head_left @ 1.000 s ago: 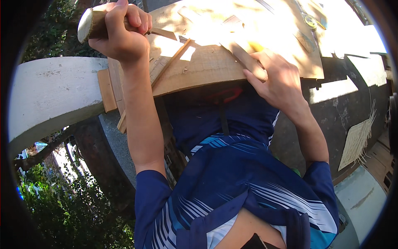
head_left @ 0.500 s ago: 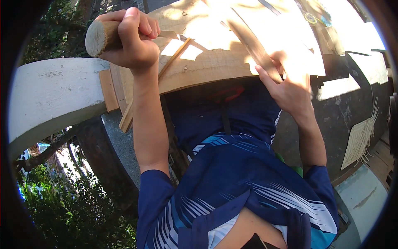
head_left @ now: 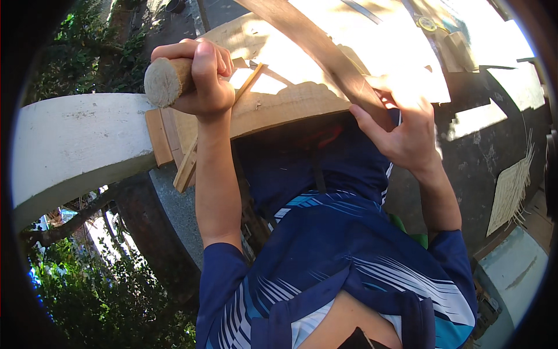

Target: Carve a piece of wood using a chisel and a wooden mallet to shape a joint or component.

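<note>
Outdoors, a sunlit board takes up the upper middle; the fingers of the left hand are folded close together round a thick wooden handle, whose cut end faces the camera; the right hand pinches the near end of a long plank, thumb at one edge and fingertips at the other; the plank slants across the board and runs out of view at the top, though whether it touches cannot be told; a thin stick lies just beside the left hand; farther out are a yellow tape measure, a white ledge, shrubs and a frayed mat.
</note>
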`<state>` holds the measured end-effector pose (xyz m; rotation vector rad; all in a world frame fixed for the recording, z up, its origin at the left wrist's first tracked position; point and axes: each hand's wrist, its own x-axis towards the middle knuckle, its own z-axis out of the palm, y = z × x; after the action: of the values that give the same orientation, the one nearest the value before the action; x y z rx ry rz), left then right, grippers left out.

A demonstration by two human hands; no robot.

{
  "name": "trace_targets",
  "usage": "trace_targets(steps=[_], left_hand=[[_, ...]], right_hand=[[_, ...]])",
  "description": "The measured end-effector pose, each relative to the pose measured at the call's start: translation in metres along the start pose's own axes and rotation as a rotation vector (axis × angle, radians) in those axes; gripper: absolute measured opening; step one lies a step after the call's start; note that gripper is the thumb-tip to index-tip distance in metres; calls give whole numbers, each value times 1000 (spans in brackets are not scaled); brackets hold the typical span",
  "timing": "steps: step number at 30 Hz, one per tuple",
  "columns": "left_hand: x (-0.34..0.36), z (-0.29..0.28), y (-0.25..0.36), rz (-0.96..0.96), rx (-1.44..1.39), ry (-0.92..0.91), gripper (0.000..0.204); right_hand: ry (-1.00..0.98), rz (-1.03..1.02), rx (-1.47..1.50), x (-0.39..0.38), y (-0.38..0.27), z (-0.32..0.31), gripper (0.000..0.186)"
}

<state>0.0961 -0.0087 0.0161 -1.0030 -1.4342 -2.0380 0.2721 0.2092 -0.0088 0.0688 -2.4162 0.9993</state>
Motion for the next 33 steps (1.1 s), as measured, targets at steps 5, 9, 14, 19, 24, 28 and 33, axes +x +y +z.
trace_targets(steps=[5, 9, 14, 19, 24, 28, 33], left_hand=[[-1, 4, 3, 29, 174, 39, 9], [1, 1, 0, 15, 117, 19, 10], [4, -3, -4, 25, 37, 23, 13], [2, -1, -4, 27, 127, 10, 10], [3, 1, -2, 4, 41, 10, 14], [3, 1, -2, -11, 47, 19, 13], [5, 1, -1, -22, 83, 19, 11]], right_hand=[[-2, -31, 38, -6, -4, -5, 41], [17, -57, -9, -9, -1, -9, 41], [12, -28, -14, -11, 3, -13, 38], [-18, -62, 16, -12, 5, -13, 43], [-35, -48, 33, -10, 6, -14, 45], [-58, -44, 23, -9, 4, -16, 43], [-27, -48, 8, -10, 2, -16, 40]])
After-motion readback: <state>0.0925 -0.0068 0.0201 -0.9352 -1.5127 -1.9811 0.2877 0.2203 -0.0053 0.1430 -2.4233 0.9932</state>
